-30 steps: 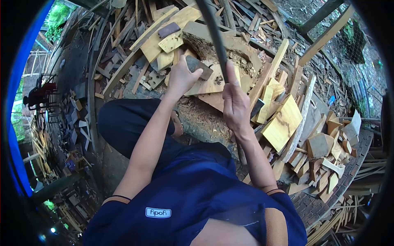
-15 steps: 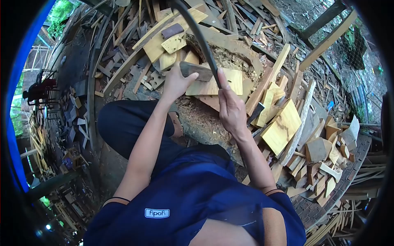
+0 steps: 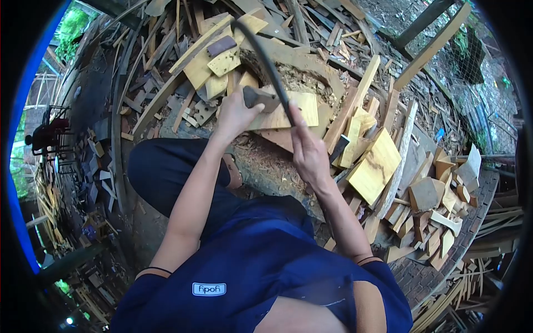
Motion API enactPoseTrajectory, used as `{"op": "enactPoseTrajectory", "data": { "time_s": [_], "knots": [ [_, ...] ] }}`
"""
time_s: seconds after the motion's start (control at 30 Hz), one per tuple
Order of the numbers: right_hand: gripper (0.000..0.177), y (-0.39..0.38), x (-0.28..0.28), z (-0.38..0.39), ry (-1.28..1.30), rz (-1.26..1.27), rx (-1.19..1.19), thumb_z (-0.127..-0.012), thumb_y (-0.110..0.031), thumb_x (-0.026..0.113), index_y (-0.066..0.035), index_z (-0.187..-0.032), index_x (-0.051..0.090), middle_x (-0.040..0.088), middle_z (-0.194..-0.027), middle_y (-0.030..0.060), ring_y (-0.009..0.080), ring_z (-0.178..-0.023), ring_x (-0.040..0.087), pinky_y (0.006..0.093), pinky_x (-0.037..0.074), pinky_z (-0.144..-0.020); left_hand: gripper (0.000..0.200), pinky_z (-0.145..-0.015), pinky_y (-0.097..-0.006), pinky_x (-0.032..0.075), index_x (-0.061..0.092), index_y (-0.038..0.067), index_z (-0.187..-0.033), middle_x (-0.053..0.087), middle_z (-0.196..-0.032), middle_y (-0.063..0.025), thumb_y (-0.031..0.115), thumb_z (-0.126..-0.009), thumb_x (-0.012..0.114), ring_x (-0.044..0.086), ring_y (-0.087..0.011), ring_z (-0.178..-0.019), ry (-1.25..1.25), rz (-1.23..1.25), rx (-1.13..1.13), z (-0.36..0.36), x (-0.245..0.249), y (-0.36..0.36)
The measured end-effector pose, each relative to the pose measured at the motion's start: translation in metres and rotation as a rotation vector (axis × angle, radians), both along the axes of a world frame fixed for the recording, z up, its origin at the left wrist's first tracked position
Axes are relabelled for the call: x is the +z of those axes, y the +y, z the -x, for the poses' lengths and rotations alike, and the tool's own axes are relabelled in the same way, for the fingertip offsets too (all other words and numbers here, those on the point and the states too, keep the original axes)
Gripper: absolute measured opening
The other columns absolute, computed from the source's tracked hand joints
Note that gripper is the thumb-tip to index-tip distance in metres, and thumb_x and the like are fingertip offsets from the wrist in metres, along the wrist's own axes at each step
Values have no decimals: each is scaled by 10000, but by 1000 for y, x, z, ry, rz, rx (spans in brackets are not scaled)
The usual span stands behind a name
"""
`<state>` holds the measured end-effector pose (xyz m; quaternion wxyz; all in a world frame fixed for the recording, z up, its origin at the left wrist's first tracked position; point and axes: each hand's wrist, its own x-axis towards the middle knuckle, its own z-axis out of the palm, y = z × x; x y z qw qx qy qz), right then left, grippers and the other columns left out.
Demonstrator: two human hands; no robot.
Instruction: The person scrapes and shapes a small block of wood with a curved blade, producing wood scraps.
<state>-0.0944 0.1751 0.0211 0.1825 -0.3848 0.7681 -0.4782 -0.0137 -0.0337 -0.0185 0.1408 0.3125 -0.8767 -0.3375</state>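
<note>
My left hand (image 3: 236, 116) is closed on a grey, weathered wooden block (image 3: 270, 101), thumb on its near side. The block overlaps a pale yellow board (image 3: 302, 108) in front of me. My right hand (image 3: 308, 150) grips the lower end of a long, dark, curved tool (image 3: 266, 58), its thumb stretched along the shaft. The tool slants up and left past the block, to a bent tip. What kind of tool it is I cannot tell. Behind the board lies a big, rough, hollowed piece of wood (image 3: 333, 75).
Yellow wood pieces (image 3: 225, 61) and a purplish block (image 3: 221, 46) lie beyond my left hand. To the right are a yellow board (image 3: 375, 166), long slats (image 3: 401, 158) and a heap of offcuts (image 3: 427, 194). My bent leg (image 3: 166, 166) is at the left.
The tool's tip has come down into view, and the block in my left hand has turned slightly. The whole scene has shifted a little left with the camera.
</note>
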Motion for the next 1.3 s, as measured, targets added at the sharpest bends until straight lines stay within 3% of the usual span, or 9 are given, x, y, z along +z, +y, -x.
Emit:
{"op": "enactPoseTrajectory", "data": {
  "time_s": [0.13, 0.27, 0.47, 0.57, 0.67, 0.8, 1.03, 1.13, 1.3],
  "knots": [
    [599, 0, 16, -6, 98, 287, -103, -954, -19, 530, -215, -1508, 414, 674, -959, 203, 351, -776, 685, 421, 551, -677, 437, -827, -388, 541, 605, -19, -1077, 714, -1005, -204, 215, -771, 813, 711, -290, -959, -103, -116, 66, 3, 7, -5],
    [603, 8, -74, -9, 235, -340, 4, -1009, -181, 478, -347, -1552, 274, 684, -880, 222, 403, -731, 675, 486, 530, -615, 530, -775, -444, 556, 587, -63, -1086, 702, -893, -261, 288, -751, 801, 700, -400, -870, 34, -88, 38, -1, -7, -11],
    [584, 4, -33, 5, 6, -274, 25, -1005, -142, 470, -305, -1544, 317, 677, -898, 245, 434, -783, 666, 513, 521, -678, 537, -757, -458, 557, 588, -81, -1054, 688, -877, -293, 299, -745, 810, 693, -423, -871, -11, 36, 4, 9, -1, -5],
    [589, 1, 18, -8, -7, 123, -61, -960, -4, 508, -180, -1513, 412, 667, -973, 212, 353, -752, 653, 405, 525, -696, 510, -789, -430, 547, 599, -60, -1074, 700, -919, -250, 282, -758, 809, 697, -386, -898, -56, 14, 24, 1, 2, -2],
    [621, 0, 9, -9, 99, 323, -78, -957, -12, 519, -222, -1527, 390, 656, -899, 201, 332, -690, 646, 403, 530, -659, 462, -836, -398, 535, 621, -22, -1097, 717, -974, -195, 253, -777, 808, 703, -334, -940, -67, -70, 45, 0, -1, -10],
    [622, 9, -72, -13, 149, -301, 41, -992, -142, 479, -340, -1550, 288, 670, -868, 268, 420, -733, 675, 522, 518, -647, 494, -839, -414, 535, 624, -30, -1088, 716, -968, -215, 281, -758, 819, 702, -347, -946, -8, -107, 45, -12, -11, -18],
    [584, 4, -8, -13, -24, 27, -28, -992, -83, 495, -262, -1531, 360, 658, -887, 262, 409, -749, 665, 462, 520, -672, 545, -826, -437, 544, 627, -49, -1067, 708, -948, -251, 338, -736, 819, 697, -384, -930, 11, -32, 58, -8, -8, -10],
    [597, 2, 15, -13, 112, 304, -94, -957, 9, 529, -163, -1516, 404, 617, -848, 177, 335, -668, 619, 420, 526, -656, 426, -800, -372, 538, 650, -28, -1038, 730, -944, -165, 253, -766, 819, 713, -280, -883, -29, -48, 96, -6, -7, -10],
    [602, 16, -80, -2, 216, -521, 40, -1004, -176, 452, -322, -1559, 270, 648, -793, 244, 430, -676, 656, 518, 504, -615, 444, -798, -393, 544, 660, -22, -1027, 723, -933, -196, 286, -750, 819, 708, -319, -884, -57, -81, 80, -4, 2, -9]
  ]
}}
